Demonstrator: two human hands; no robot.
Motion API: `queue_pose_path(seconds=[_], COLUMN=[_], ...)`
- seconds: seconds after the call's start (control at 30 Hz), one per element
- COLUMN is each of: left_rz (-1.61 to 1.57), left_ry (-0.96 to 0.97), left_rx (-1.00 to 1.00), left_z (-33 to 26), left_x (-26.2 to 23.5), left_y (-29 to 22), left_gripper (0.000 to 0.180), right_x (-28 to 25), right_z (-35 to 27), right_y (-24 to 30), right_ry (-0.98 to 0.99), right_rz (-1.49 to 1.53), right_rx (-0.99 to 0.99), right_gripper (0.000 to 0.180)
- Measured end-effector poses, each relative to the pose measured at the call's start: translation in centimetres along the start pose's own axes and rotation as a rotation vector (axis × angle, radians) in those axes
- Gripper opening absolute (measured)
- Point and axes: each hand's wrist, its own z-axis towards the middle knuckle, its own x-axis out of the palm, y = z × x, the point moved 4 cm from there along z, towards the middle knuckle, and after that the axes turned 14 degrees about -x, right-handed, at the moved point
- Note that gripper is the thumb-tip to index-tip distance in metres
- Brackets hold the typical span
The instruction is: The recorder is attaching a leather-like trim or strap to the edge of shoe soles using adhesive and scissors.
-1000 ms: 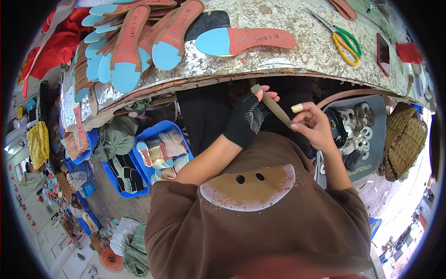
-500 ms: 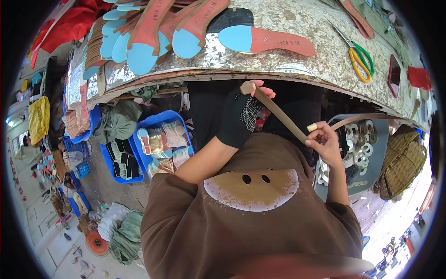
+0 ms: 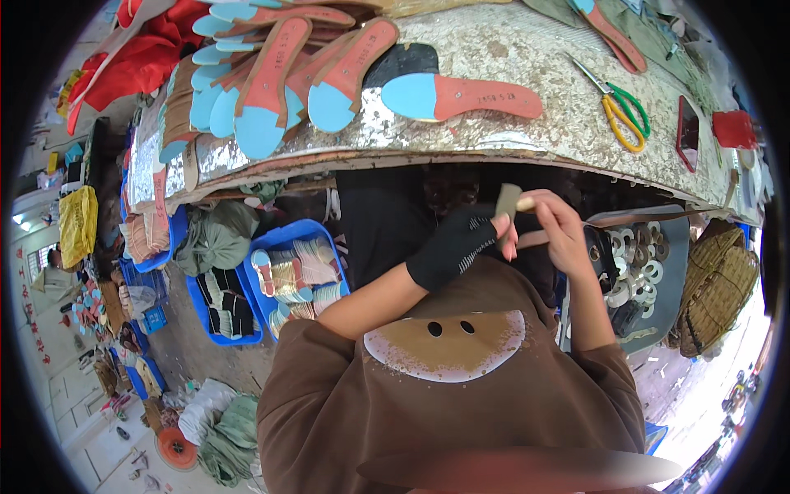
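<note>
In front of my shirt, below the table edge, my two hands meet at a flat brown strip of tape point(image 3: 508, 199). My left hand point(image 3: 461, 247), in a black fingerless glove with pale dots, pinches the strip so that a short piece stands up above the thumb. Bare except for a pale finger cover, my right hand point(image 3: 563, 230) is closed right beside it, with its fingertips at the strip. More of the brown strip runs off to the right of that hand, under the table's front edge. Part of the strip between the hands is hidden by fingers.
On the worn table point(image 3: 494, 136) lie red-and-blue insoles point(image 3: 461, 97), scissors point(image 3: 621, 111) with green and yellow handles, and a phone point(image 3: 688, 136). Blue baskets point(image 3: 262, 309) of stacked pieces stand left. A grey bin point(image 3: 671, 272) of tape rolls and a woven basket point(image 3: 717, 288) stand right.
My right hand has come up and left to meet my left hand, which has moved right and down. The strip, stretched between them before, is now bunched short at the fingers.
</note>
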Motion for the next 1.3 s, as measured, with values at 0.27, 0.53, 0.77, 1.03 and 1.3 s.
queue_pose_path(seconds=[0.27,0.53,0.77,1.03,1.3], left_rz=[-0.288,0.545,1.769,1.307,1.118], left_ry=[0.205,-0.189,-1.072,-0.958,-0.745], left_rx=[-0.007,0.12,0.884,0.985,0.977], left_z=[-0.1,-0.6,1.8,2.1,4.1], left_x=[1.3,0.2,-4.3,-5.8,-6.7], left_y=[0.5,-3.5,-16.1,-14.8,-13.7], left_gripper=[0.026,0.02,0.02,0.014,0.024], right_x=[5.5,3.1,0.1,-1.2,-2.0], right_z=[4.0,4.9,7.9,13.5,20.2], right_y=[1.8,1.6,6.4,10.3,5.5], right_ry=[0.195,0.069,0.016,0.048,0.13], right_rz=[0.858,0.725,0.244,-0.218,-0.219], right_rx=[0.208,-0.124,-0.1,-0.399,-0.147], right_gripper=[0.048,0.027,0.01,0.017,0.019])
